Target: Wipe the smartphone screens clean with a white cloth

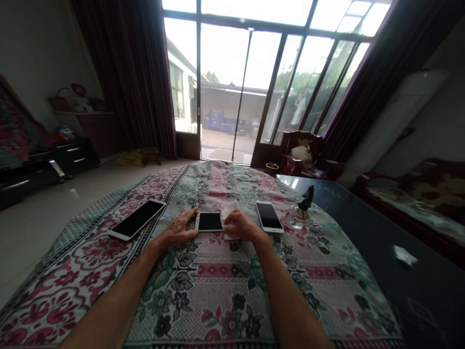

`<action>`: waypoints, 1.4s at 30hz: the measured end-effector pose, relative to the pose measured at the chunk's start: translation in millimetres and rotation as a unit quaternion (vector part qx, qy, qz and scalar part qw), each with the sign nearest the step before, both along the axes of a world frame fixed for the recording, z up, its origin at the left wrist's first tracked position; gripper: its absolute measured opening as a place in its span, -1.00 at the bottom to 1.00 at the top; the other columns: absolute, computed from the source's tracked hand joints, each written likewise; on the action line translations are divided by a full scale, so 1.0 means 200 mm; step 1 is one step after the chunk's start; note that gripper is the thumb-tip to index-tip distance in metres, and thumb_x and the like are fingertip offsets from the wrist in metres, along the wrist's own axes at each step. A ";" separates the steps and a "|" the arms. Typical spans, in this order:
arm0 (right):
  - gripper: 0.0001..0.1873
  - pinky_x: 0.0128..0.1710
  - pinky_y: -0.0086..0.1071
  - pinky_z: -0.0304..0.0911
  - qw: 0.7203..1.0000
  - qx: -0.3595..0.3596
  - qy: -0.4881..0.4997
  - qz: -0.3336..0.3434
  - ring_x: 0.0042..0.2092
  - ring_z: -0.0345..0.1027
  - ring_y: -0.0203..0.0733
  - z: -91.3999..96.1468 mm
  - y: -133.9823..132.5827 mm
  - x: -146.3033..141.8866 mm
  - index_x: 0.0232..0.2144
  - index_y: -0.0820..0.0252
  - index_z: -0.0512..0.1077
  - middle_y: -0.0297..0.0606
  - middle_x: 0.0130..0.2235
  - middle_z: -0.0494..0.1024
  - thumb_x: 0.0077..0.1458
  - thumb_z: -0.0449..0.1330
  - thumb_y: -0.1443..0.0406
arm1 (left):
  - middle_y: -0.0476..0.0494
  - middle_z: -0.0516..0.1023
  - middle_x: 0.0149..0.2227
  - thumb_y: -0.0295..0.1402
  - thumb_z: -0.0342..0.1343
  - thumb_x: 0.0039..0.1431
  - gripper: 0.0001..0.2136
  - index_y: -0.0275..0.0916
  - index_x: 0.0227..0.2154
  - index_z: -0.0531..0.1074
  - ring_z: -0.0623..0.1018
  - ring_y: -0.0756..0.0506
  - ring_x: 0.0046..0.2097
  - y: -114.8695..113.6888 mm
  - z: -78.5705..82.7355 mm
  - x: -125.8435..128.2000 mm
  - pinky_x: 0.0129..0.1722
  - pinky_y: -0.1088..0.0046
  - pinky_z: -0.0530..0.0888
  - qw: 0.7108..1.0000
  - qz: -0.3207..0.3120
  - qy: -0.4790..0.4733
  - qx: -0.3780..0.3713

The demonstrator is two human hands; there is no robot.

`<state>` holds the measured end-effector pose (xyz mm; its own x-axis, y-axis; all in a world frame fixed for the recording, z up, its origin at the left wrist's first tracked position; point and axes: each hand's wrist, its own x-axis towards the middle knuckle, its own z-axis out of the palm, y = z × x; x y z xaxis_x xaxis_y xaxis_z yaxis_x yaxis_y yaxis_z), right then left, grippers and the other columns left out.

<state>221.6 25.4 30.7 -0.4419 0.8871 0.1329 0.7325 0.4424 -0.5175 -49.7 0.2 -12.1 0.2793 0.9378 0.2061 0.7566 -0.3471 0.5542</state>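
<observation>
A white-framed smartphone (pixel 209 221) with a dark screen lies sideways on the flowered tablecloth (pixel 218 286). My left hand (pixel 178 230) grips its left end, thumb at the near edge and fingers at the far edge. Bunched in my right hand (pixel 241 225) is a white tissue (pixel 229 207), pressed at the phone's right end; the fingertips are partly hidden. To the left, a larger white phone (pixel 138 220) lies at a slant, screen up. Another white phone (pixel 269 216) rests just right of my right hand. Beyond it stands a clear bottle (pixel 298 216) with a black spray head.
A dark glossy table (pixel 385 252) adjoins on the right, with a crumpled white scrap (pixel 405 255) on it. A wooden chair (pixel 301 150) holding items stands by the glass doors (pixel 225 97). At the left are a dark low cabinet (pixel 72 157) and a yellow object (pixel 130 158) on the floor.
</observation>
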 end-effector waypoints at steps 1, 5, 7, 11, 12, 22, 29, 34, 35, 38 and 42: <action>-0.81 -0.06 -0.38 0.30 1.000 -0.008 -0.009 -0.010 -0.19 0.41 -0.21 0.01 0.00 0.02 -0.32 0.14 0.62 -0.26 -0.20 0.54 -0.09 0.35 0.38 | -0.20 0.35 0.28 -0.24 0.09 0.03 -0.22 -0.12 0.36 0.06 0.27 -0.29 0.33 0.00 0.00 0.00 0.31 0.05 0.17 1.000 -0.001 -0.004 0.002; -0.70 -0.04 -0.43 0.29 0.998 -0.038 -0.041 -0.003 -0.10 0.42 -0.18 0.05 -0.01 0.08 -0.24 0.15 0.61 -0.20 -0.08 0.50 -0.12 0.34 0.41 | -0.30 0.28 0.32 -0.16 0.09 0.06 -0.23 -0.18 0.36 0.08 0.24 -0.34 0.34 0.00 -0.01 0.01 0.31 0.00 0.16 1.000 0.007 -0.007 0.004; -0.62 -0.03 -0.42 0.30 0.998 -0.043 -0.047 0.022 -0.07 0.41 -0.18 0.05 -0.01 0.09 -0.19 0.13 0.59 -0.19 -0.04 0.47 -0.14 0.32 0.44 | -0.31 0.22 0.34 -0.14 0.08 0.08 -0.25 -0.18 0.35 0.11 0.20 -0.35 0.36 0.00 -0.02 0.02 0.31 -0.04 0.13 1.000 0.012 0.000 0.005; -0.56 0.04 -0.36 0.27 0.998 -0.030 -0.055 0.019 0.00 0.37 -0.14 0.03 -0.01 0.07 -0.19 0.10 0.58 -0.21 -0.03 0.47 -0.16 0.25 0.53 | -0.27 0.25 0.33 -0.15 0.08 0.11 -0.31 -0.13 0.32 0.16 0.18 -0.36 0.37 0.00 -0.02 0.01 0.31 -0.07 0.11 1.000 0.011 0.013 0.002; -0.56 0.07 -0.36 0.25 0.998 -0.023 -0.057 0.011 0.01 0.36 -0.14 0.02 -0.01 0.07 -0.21 0.10 0.59 -0.21 -0.04 0.47 -0.16 0.23 0.55 | -0.25 0.28 0.32 -0.15 0.09 0.11 -0.32 -0.10 0.32 0.16 0.19 -0.36 0.36 0.00 -0.02 0.01 0.31 -0.06 0.12 1.000 0.008 0.013 0.002; -0.53 0.05 -0.40 0.25 0.998 -0.015 -0.051 -0.021 -0.02 0.39 -0.15 0.01 0.01 0.10 -0.22 0.12 0.59 -0.19 -0.03 0.47 -0.15 0.19 0.61 | -0.25 0.27 0.33 -0.12 0.10 0.12 -0.33 -0.14 0.31 0.16 0.18 -0.32 0.37 0.00 0.00 0.00 0.33 0.04 0.13 0.999 0.000 0.033 -0.014; -0.54 0.01 -0.42 0.25 0.997 0.008 -0.028 -0.072 -0.06 0.43 -0.15 -0.01 0.03 0.10 -0.26 0.16 0.61 -0.19 -0.12 0.55 -0.14 0.14 0.64 | -0.31 0.24 0.34 -0.12 0.10 0.13 -0.32 -0.22 0.31 0.18 0.17 -0.35 0.37 0.01 -0.01 -0.01 0.32 0.01 0.13 0.999 0.000 0.034 -0.014; -0.56 0.02 -0.42 0.24 0.993 0.042 0.005 -0.107 -0.07 0.44 -0.17 -0.04 0.04 0.06 -0.18 0.17 0.60 -0.19 -0.10 0.59 -0.02 0.09 0.59 | -0.31 0.25 0.33 -0.13 0.11 0.14 -0.32 -0.20 0.31 0.17 0.20 -0.34 0.36 0.02 -0.03 -0.02 0.31 0.00 0.14 0.999 -0.002 0.032 0.000; -0.55 0.02 -0.41 0.24 0.991 0.053 0.011 -0.120 -0.07 0.44 -0.17 -0.05 0.04 0.05 -0.16 0.17 0.59 -0.19 -0.09 0.60 0.00 0.07 0.58 | -0.30 0.25 0.33 -0.13 0.11 0.14 -0.32 -0.20 0.31 0.17 0.20 -0.34 0.36 0.02 -0.04 -0.02 0.31 0.01 0.14 0.999 -0.003 0.034 0.000; -0.55 0.02 -0.40 0.23 0.984 0.082 0.007 -0.158 -0.04 0.43 -0.15 -0.09 0.05 0.01 -0.13 0.17 0.58 -0.17 -0.10 0.61 0.05 0.05 0.57 | -0.28 0.24 0.34 -0.12 0.10 0.14 -0.31 -0.22 0.32 0.15 0.19 -0.33 0.36 0.02 -0.04 -0.02 0.32 0.04 0.14 0.999 -0.003 0.039 -0.002; -0.58 0.01 -0.43 0.23 0.984 0.088 -0.011 -0.155 -0.05 0.45 -0.17 -0.11 0.06 -0.01 -0.18 0.12 0.60 -0.20 -0.11 0.63 0.08 0.06 0.55 | -0.26 0.23 0.35 -0.11 0.09 0.13 -0.33 -0.19 0.30 0.18 0.18 -0.34 0.37 0.02 -0.04 -0.02 0.32 0.04 0.13 0.999 0.004 0.038 0.002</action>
